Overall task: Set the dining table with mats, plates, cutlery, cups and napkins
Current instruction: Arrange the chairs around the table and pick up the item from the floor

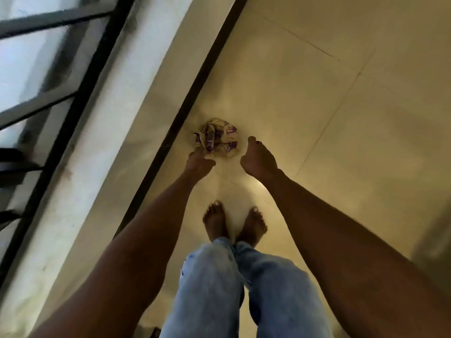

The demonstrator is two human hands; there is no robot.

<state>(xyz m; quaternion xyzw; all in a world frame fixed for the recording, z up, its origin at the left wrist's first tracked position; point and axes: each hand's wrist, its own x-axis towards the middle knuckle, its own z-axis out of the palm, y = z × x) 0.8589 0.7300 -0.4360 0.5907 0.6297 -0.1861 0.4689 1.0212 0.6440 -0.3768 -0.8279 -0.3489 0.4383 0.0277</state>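
On the tiled floor (317,118) close by the dark skirting (195,89), a crumpled purple-and-cream napkin (219,139) lies just ahead of the bare feet (234,225); the left hand (199,163) pinches its near edge, probably to lift it; the right hand (258,157) hovers just beside it, fingers loosely curled, holding nothing, likely ready to gather the rest.

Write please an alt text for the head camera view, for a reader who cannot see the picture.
A person bends down to a crumpled purple and white cloth on the tiled floor; the left hand pinches its edge and the right hand hangs beside it. Bare feet and blue jeans show below, a dark window frame at left.
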